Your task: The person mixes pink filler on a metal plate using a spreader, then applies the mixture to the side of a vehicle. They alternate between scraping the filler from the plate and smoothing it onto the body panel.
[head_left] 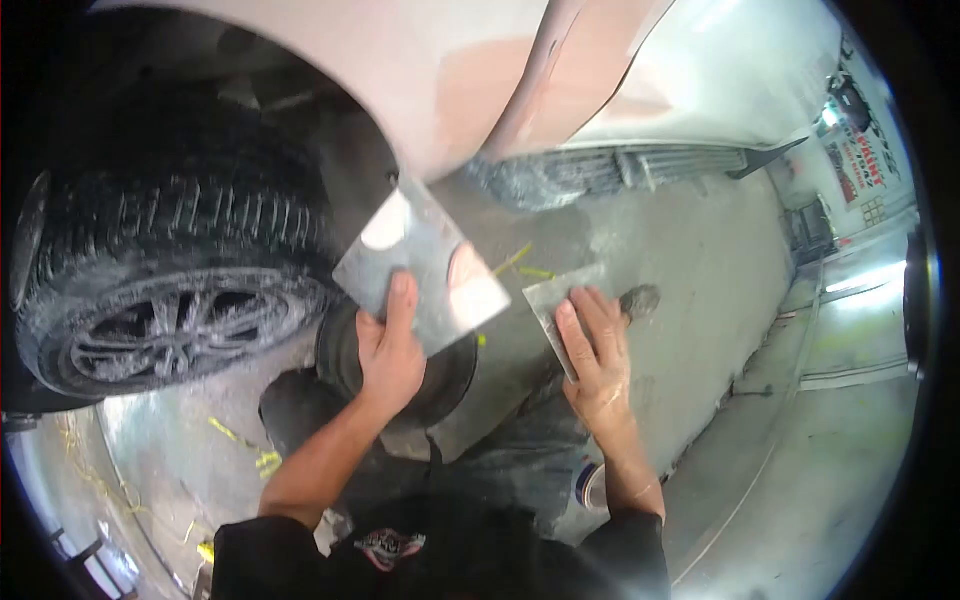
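Note:
My left hand [392,362] grips a flat, square metal plate [425,225] by its lower edge, thumb lying on top. The plate carries a white rounded patch [386,228] and a pinkish patch [472,285]. In my right hand [600,375] is a smaller flat metal spreader [546,297], fingers laid across its face. A gap separates the two tools. Above them is a car body panel [400,70] with salmon-pink patches [485,85]; the plate's top corner overlaps the panel's lower edge in this view.
A dusty car wheel [165,345] stands at left under the wheel arch. A dusty side step [610,172] runs below the body. Under my left hand sits a round black object [455,380]. Yellow strips [235,435] lie on the floor, and a can [590,487] is by my right forearm.

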Tool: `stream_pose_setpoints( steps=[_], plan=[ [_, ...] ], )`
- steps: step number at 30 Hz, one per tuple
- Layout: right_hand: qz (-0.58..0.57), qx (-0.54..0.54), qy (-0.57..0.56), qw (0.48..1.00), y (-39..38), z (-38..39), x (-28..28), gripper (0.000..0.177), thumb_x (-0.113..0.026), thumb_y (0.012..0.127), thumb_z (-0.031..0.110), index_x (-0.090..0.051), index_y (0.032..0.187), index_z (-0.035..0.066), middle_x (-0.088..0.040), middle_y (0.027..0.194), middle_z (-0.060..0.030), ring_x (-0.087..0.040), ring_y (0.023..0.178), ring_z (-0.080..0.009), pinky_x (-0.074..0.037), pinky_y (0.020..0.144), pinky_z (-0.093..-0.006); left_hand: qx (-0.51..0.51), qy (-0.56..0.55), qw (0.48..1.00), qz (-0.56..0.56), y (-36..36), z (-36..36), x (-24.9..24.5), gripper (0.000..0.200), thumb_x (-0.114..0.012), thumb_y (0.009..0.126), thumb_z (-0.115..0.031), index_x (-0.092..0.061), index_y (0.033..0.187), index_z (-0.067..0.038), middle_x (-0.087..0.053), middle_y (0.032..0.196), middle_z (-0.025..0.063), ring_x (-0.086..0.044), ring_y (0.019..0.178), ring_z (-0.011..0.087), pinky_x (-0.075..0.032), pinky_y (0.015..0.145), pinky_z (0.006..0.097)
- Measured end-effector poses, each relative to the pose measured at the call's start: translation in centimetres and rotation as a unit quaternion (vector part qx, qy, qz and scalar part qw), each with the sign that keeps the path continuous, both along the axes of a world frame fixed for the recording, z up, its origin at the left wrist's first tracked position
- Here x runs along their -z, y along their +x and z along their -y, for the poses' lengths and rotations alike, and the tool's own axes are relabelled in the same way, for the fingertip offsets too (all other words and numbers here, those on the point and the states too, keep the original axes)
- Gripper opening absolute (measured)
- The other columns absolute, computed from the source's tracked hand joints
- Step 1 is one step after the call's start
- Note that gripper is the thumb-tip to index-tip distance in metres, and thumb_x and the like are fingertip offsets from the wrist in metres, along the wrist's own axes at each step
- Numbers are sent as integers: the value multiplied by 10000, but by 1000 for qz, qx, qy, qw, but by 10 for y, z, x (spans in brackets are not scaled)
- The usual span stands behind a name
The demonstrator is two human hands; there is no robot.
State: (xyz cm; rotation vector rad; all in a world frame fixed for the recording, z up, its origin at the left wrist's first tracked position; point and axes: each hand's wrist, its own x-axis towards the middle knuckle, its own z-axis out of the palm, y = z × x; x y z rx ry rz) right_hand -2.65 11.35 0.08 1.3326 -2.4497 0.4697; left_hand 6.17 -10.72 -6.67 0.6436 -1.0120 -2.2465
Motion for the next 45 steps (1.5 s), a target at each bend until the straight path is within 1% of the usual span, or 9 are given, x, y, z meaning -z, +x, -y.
stream_pose_setpoints(
  steps=[2,8,11,17,21,24,29,37,45],
  plan=[
    [-91,-25,-11,995,6,11,-1,550,-655,792,75,-637,1333,170,-539,1413,-179,-510,1311,-425,-390,1063,-639,10,-58,998,-23,0,0,-4,266,-562,1056,-277,-649,1133,-37,-653,1092,2,-590,1009,96,-479,849,284],
    [-137,-53,-6,989,4,32,1,489,-684,826,186,-655,1314,211,-521,1439,-160,-502,1315,-418,-378,1055,-664,15,-151,988,-33,-2,-7,-20,292,-547,1064,-288,-678,1063,-27,-669,1034,-10,-569,953,56,-442,819,247],
    [-132,-54,-5,990,2,36,4,513,-663,824,191,-644,1336,222,-522,1432,-147,-489,1327,-417,-368,1065,-662,4,-148,989,-27,-8,-10,-30,304,-547,1068,-206,-626,817,-54,-570,817,-99,-451,769,-15,-373,655,198],
    [-11,-128,70,989,3,27,16,548,-600,820,192,-621,1366,233,-531,1410,-113,-505,1290,-384,-329,1098,-648,-8,-172,984,54,-6,-13,-21,297,-562,1061,-226,-653,870,-17,-584,836,-83,-473,792,10,-392,640,223],
    [-78,-92,75,990,-37,11,29,598,-649,772,200,-602,1368,223,-561,1337,-108,-530,1243,-363,-371,1070,-620,-214,36,976,-28,-17,-4,-38,291,-667,997,-307,-664,1060,-23,-668,935,16,-584,781,87,-482,675,270],
    [-124,35,-84,988,-88,18,-23,616,-708,775,126,-601,1380,170,-574,1306,-159,-553,1223,-394,-381,1058,-624,-111,-30,990,85,-12,-1,-14,279,-670,995,-296,-651,1087,-33,-669,973,19,-601,798,96,-494,677,278],
    [-294,36,-249,922,-164,70,-75,545,-687,821,173,-618,1361,189,-569,1316,-164,-538,1236,-403,-370,1055,-637,33,-68,988,133,-23,-6,16,355,-654,999,-324,-611,1153,-6,-665,1059,58,-631,900,139,-535,758,330],
    [-373,47,-295,878,-202,103,-111,509,-624,837,151,-610,1342,220,-574,1300,-145,-542,1224,-373,-362,1025,-694,73,-89,988,102,-31,-1,38,253,-612,1027,-283,-651,1077,-39,-684,971,35,-645,800,133,-541,673,318],
    [-381,51,-304,872,-213,108,-113,569,-652,809,114,-594,1357,258,-578,1307,-117,-546,1230,-338,-348,1020,-727,86,-81,989,91,-32,-6,34,221,-589,1042,-247,-671,1109,-53,-697,1026,9,-641,860,105,-527,747,294]
  ],
)
